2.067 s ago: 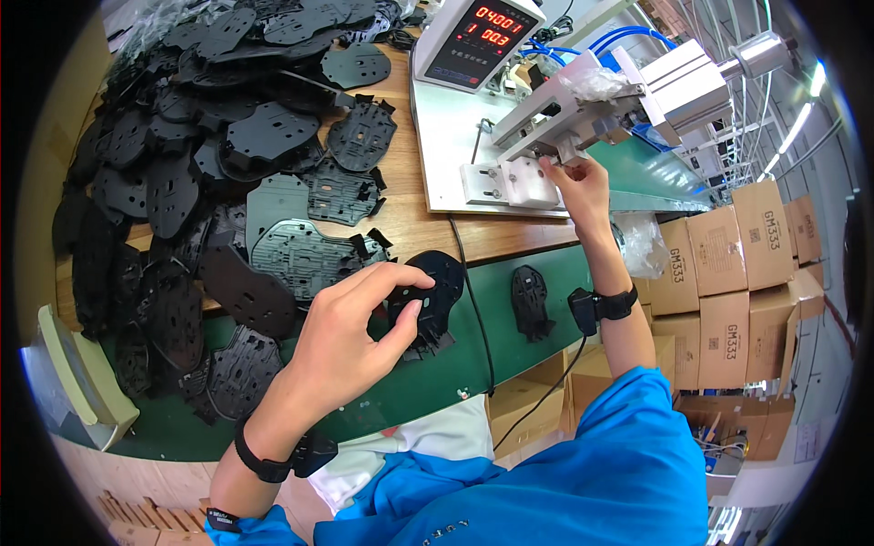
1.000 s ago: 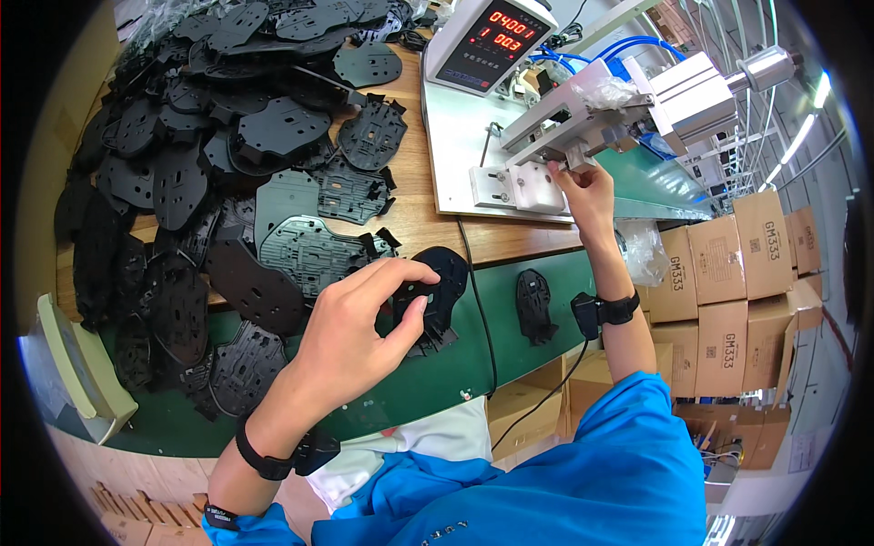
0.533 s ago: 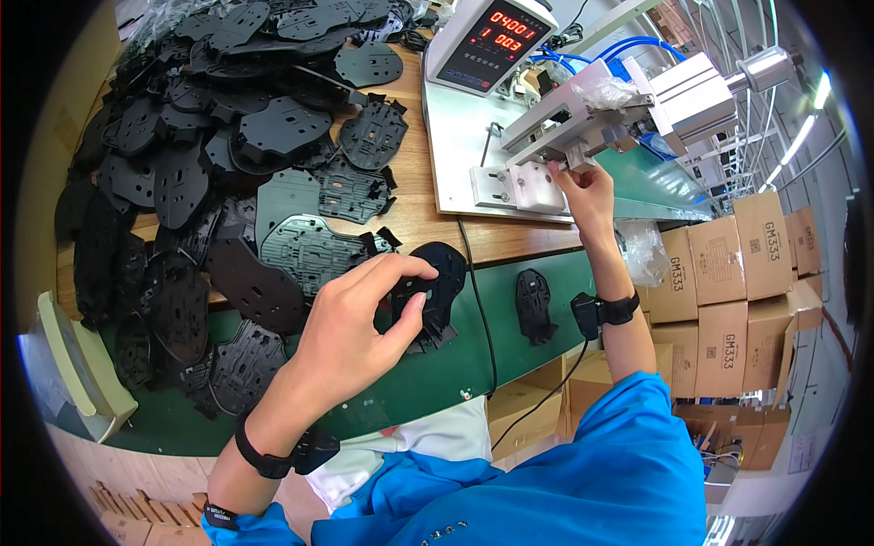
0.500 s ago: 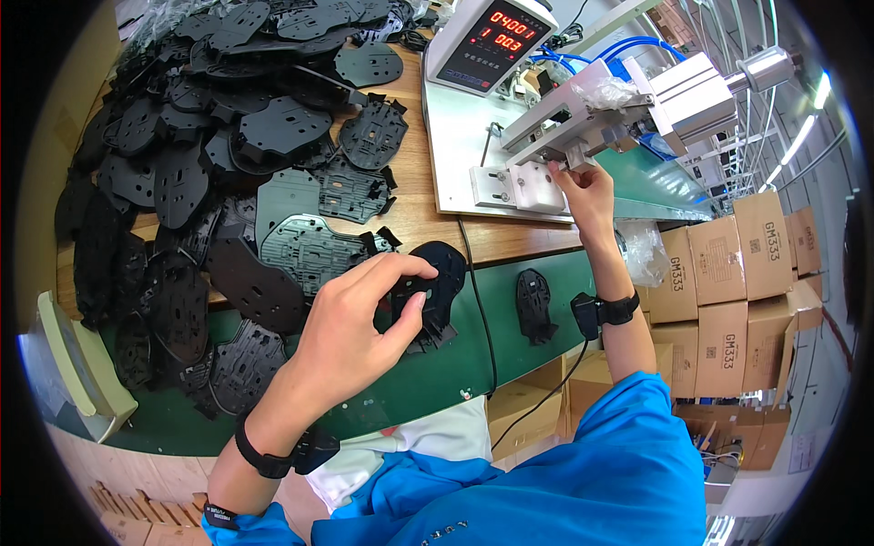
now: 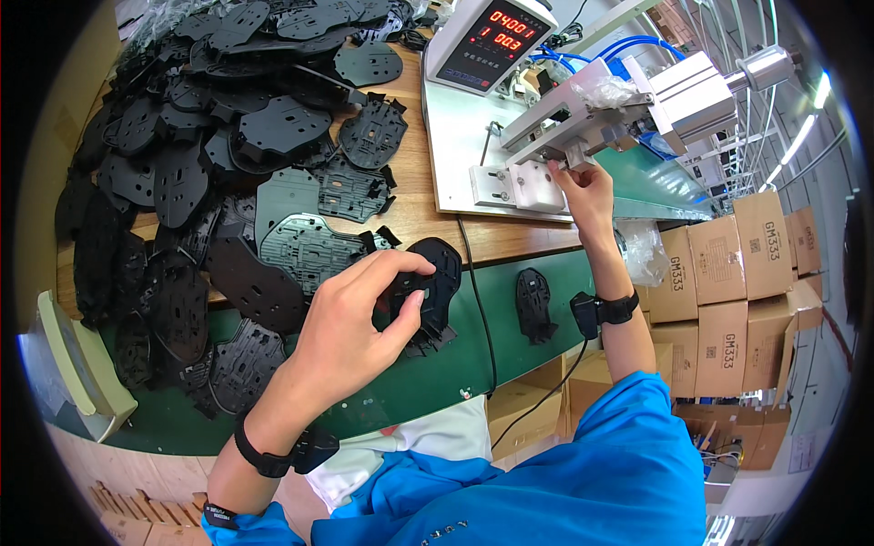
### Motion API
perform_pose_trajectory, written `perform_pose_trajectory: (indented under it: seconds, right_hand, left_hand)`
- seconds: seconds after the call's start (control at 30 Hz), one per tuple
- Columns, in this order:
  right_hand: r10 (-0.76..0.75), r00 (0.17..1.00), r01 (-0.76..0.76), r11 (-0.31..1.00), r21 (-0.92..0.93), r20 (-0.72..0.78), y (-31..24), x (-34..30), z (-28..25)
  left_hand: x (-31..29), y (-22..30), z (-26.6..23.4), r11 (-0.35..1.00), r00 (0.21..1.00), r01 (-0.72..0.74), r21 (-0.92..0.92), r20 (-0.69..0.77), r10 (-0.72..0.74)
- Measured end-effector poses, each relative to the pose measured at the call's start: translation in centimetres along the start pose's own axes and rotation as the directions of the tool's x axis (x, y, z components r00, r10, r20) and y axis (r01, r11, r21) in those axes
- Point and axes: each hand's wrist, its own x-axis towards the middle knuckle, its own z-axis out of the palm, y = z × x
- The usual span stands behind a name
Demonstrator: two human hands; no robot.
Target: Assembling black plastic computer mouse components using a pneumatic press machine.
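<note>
My left hand [image 5: 350, 318] is curled at the left edge of a black plastic shell [image 5: 442, 284], held over the green front part of the bench. Its thumb and forefinger are bent towards the shell with a gap between their tips; the other fingers are hidden. Another dark part [image 5: 430, 343] shows just below the shell. My right hand [image 5: 587, 193] reaches to the white fixture block [image 5: 537, 187] under the press [image 5: 583, 114]. Its fingertips are closed together beside the metal press head, and whatever they pinch is too small to make out.
A large heap of black plastic shells [image 5: 282, 132] covers the left of the bench. One shell [image 5: 533, 305] lies alone between my arms. A control box [image 5: 492, 41] with red digits stands behind. A black cable [image 5: 478, 309] crosses the bench. Cardboard boxes [image 5: 719, 259] are stacked at right.
The shell at my left hand has shifted slightly to the left, and the left hand has moved very little. My right hand stays at the fixture.
</note>
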Motion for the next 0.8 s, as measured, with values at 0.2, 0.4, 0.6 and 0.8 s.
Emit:
perform_pose_trajectory:
  seconds: [0.2,0.4,0.6,0.8]
  right_hand:
    - [-0.006,1.0,0.006,1.0,-0.017,-0.004,0.2,-0.1,0.0]
    - [-0.045,0.998,0.047,0.997,0.055,-0.034,0.0,-2.1,-0.6]
    - [-0.112,0.979,0.121,0.992,-0.039,0.173,-2.5,-13.0,1.1]
    - [-0.233,0.917,0.23,0.972,0.047,0.323,-1.5,-19.3,3.7]
  left_hand:
    - [0.0,-0.2,0.4,0.999,0.998,0.005,-0.04,-0.069,-0.008]
    - [0.0,-0.4,0.2,1.0,0.998,0.018,-0.019,-0.061,-0.019]
    - [-0.2,-0.7,0.0,0.997,0.987,0.067,-0.024,-0.147,-0.07]
    - [0.1,-1.1,0.1,0.995,0.977,0.019,0.103,-0.215,0.003]
